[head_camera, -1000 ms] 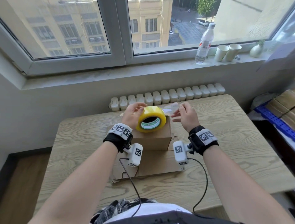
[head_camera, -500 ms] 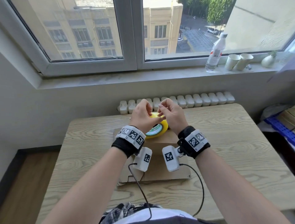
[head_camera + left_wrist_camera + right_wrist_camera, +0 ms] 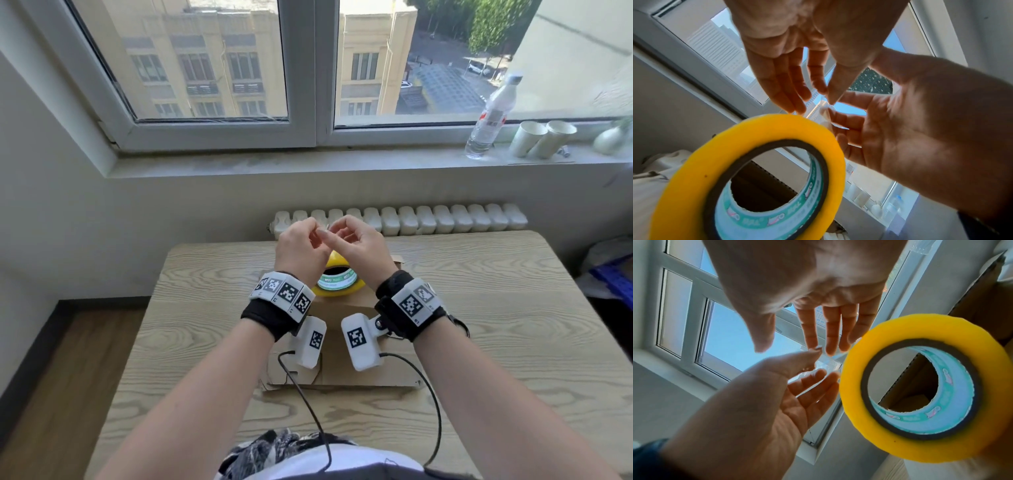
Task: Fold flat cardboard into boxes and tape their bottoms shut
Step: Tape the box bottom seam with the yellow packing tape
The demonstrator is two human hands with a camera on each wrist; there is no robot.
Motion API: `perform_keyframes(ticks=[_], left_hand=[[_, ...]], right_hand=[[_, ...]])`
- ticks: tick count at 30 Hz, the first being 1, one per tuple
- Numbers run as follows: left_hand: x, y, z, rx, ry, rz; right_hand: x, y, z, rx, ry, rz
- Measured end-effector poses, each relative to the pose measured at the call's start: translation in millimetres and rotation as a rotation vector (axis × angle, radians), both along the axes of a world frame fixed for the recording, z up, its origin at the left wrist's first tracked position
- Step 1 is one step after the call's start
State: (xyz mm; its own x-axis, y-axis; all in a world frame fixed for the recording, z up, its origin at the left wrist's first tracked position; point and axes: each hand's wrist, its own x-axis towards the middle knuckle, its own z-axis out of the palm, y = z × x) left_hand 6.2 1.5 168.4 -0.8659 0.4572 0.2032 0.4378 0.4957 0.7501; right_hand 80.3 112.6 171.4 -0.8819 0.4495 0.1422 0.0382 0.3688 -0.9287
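Note:
A yellow tape roll [image 3: 334, 293] lies flat on top of a folded brown cardboard box [image 3: 337, 317], which stands on a flat cardboard sheet [image 3: 376, 378]. Both hands are raised just above and behind the roll, fingertips together. My left hand [image 3: 310, 236] pinches a short crumpled strip of clear tape [image 3: 826, 363] between thumb and forefinger. My right hand [image 3: 344, 236] has its thumb apart from its fingers, and its fingertips [image 3: 813, 344] touch the same strip [image 3: 824, 113]. Neither hand touches the roll [image 3: 756, 129].
The wooden table [image 3: 513, 308] stands against a white radiator [image 3: 394, 219] under the window. On the sill at the right are a water bottle [image 3: 489, 116], two paper cups [image 3: 541, 137] and a small vase [image 3: 609, 138]. A blue rack [image 3: 613, 277] stands right of the table.
One second ago my left hand steadied the roll while my right pulled tape out sideways. Both hands have since come together and lifted off the roll, which stays on the box.

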Motion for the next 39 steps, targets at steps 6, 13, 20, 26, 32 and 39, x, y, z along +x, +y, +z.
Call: perform_keyframes(ticks=[6,13,20,26,32,39], left_hand=[[-10,-11,-6,0.145,-0.103,0.044],[-20,-15,-10,0.279,-0.167,0.040],[-25,-10,20,0.421,-0.089,-0.008],[-23,19,37,0.555,-0.084,-0.144],[-28,35,-7,0.367,-0.183,-0.200],[-24,18,-64,0.269,-0.405,-0.130]], right_hand=[[-6,16,-25,0.106,-0.063,-0.161],[9,18,-48,-0.106,-0.217,-0.021],[20,28,11,0.027,0.033,-0.088],[24,56,64,0.371,0.106,-0.260],[10,74,16,0.439,-0.135,-0.326],[18,60,-24,0.312,-0.323,-0.294]])
